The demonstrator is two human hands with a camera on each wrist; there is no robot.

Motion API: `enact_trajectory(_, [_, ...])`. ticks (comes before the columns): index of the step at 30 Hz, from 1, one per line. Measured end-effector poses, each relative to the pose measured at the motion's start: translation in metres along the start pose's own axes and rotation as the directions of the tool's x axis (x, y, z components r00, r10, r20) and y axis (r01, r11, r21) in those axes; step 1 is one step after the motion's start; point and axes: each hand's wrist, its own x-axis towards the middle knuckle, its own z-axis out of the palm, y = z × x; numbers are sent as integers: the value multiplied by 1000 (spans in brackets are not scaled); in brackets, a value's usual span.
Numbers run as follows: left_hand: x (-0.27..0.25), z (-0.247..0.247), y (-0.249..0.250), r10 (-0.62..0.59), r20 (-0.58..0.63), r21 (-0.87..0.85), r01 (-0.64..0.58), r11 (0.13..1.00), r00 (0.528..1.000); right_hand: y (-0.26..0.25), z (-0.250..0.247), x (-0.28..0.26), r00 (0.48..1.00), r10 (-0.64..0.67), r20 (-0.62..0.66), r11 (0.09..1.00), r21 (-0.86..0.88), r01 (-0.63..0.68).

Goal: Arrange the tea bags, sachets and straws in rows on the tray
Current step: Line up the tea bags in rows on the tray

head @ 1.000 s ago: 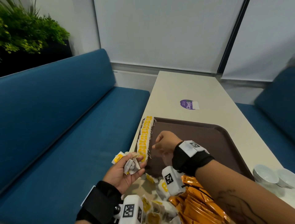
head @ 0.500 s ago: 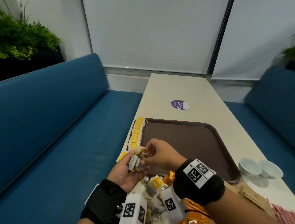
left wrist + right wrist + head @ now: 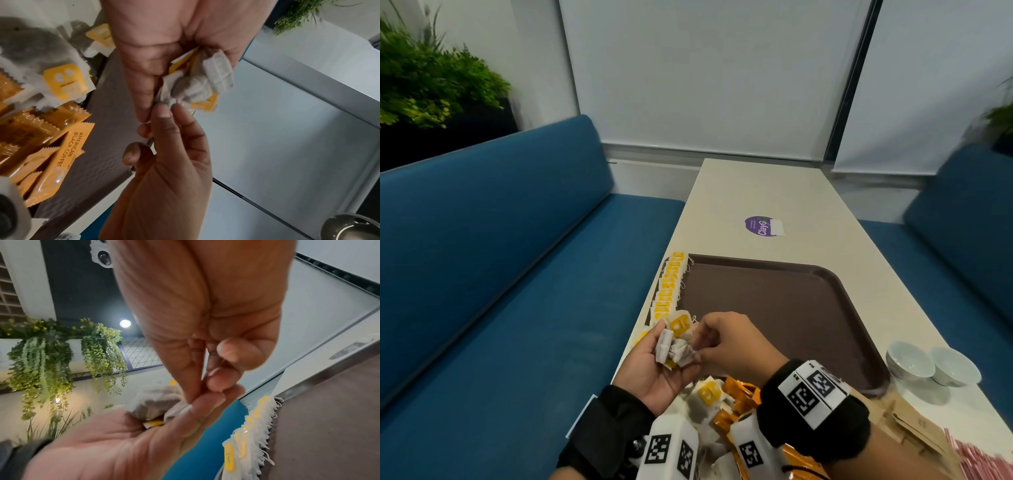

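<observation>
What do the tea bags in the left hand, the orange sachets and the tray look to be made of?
Tea bags: thin, matte filter paper, judging by the crumpled, fibrous grey-white look, with yellow card tags.
Orange sachets: glossy plastic or foil film, probably; they show highlights and zigzag-cut sealed ends.
Tray: likely moulded plastic, brown, with a fine matte texture and a raised rim.

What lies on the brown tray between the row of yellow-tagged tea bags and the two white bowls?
Nothing: in the head view the brown tray is bare from the tea-bag row across towards the white bowls.
</observation>
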Motion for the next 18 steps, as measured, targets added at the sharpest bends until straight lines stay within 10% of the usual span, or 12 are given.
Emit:
enact_trajectory(9, [2,4,-6,-27,-64,29,29,999,998,4,15,-12,961,-228,-154,950,-253,185])
enact_trajectory(18, [8,2,-13,-8,-81,100,16,995,997,16,14,-15,957,-169,-237,985,-87,152])
